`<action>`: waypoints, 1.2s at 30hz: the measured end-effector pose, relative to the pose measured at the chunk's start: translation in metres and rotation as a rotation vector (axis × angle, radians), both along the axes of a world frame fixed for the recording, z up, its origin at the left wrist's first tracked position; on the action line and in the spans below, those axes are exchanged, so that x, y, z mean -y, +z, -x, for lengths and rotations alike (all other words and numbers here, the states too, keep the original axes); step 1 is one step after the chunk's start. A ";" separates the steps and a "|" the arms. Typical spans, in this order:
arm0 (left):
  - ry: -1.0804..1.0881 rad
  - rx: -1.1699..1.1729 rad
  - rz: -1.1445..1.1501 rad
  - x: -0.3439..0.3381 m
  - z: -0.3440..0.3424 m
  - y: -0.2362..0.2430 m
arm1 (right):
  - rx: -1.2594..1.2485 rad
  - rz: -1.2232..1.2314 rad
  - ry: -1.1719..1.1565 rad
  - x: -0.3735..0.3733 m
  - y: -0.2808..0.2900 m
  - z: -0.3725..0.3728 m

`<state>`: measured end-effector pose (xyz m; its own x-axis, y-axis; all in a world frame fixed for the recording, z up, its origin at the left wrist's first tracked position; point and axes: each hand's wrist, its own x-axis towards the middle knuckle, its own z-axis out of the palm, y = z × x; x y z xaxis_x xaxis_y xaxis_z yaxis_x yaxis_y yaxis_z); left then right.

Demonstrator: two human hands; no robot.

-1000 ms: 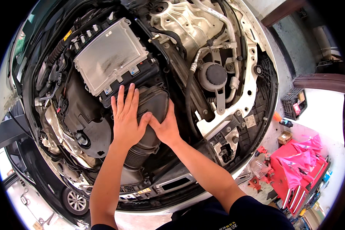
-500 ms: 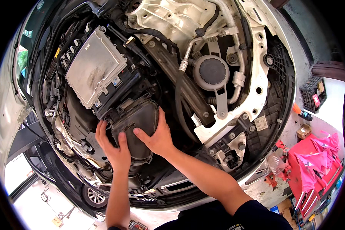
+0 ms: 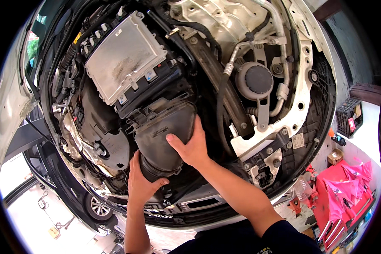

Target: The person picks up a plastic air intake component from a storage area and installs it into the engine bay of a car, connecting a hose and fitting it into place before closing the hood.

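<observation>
In the engine bay, both my hands grip a black plastic air filter housing cover [image 3: 158, 137]. My right hand [image 3: 191, 144] clasps its right side, thumb on top and fingers curled over the far edge, partly hidden. Lower down, my left hand [image 3: 143, 184] wraps the ribbed neck [image 3: 151, 170] at the cover's near end, its thumb to the right and its fingers along the left side. The cover's far edge meets the black housing below the flat silver metal unit [image 3: 122, 57]. Whether the cover is loose there, I cannot tell.
Right of the cover run a dark metal beam [image 3: 224, 91] and a black hose [image 3: 221, 114]. A round black-capped part [image 3: 258, 80] and a white body frame [image 3: 279, 131] lie beyond. Outside the car stand a red cart [image 3: 332, 203] with pink plastic and a black crate [image 3: 349, 116].
My left hand has moved from the cover's left side down to its ribbed neck. My right hand keeps its grip on the right side. The whole view has shifted.
</observation>
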<state>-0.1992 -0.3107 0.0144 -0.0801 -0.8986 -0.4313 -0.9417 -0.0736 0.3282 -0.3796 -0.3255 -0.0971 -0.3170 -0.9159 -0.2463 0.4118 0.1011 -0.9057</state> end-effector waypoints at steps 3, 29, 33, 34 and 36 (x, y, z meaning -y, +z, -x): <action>0.057 -0.066 -0.002 0.002 -0.002 0.011 | 0.002 0.163 -0.048 0.001 0.008 0.005; -0.187 0.039 0.176 0.019 0.006 0.024 | 0.254 -0.143 -0.128 0.003 -0.001 -0.007; -0.214 0.005 0.167 0.025 -0.010 0.006 | 0.292 -0.181 -0.044 0.003 -0.008 -0.004; -0.218 -0.004 0.133 0.025 -0.014 0.001 | 0.306 -0.211 -0.045 0.004 -0.007 -0.006; -0.211 -0.041 0.088 0.022 -0.019 -0.002 | 0.279 -0.212 -0.034 0.006 -0.002 -0.009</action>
<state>-0.1801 -0.3323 0.0129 -0.2863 -0.8941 -0.3443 -0.9190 0.1546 0.3626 -0.3706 -0.3311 -0.0994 -0.2399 -0.8250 -0.5117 0.6468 0.2572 -0.7180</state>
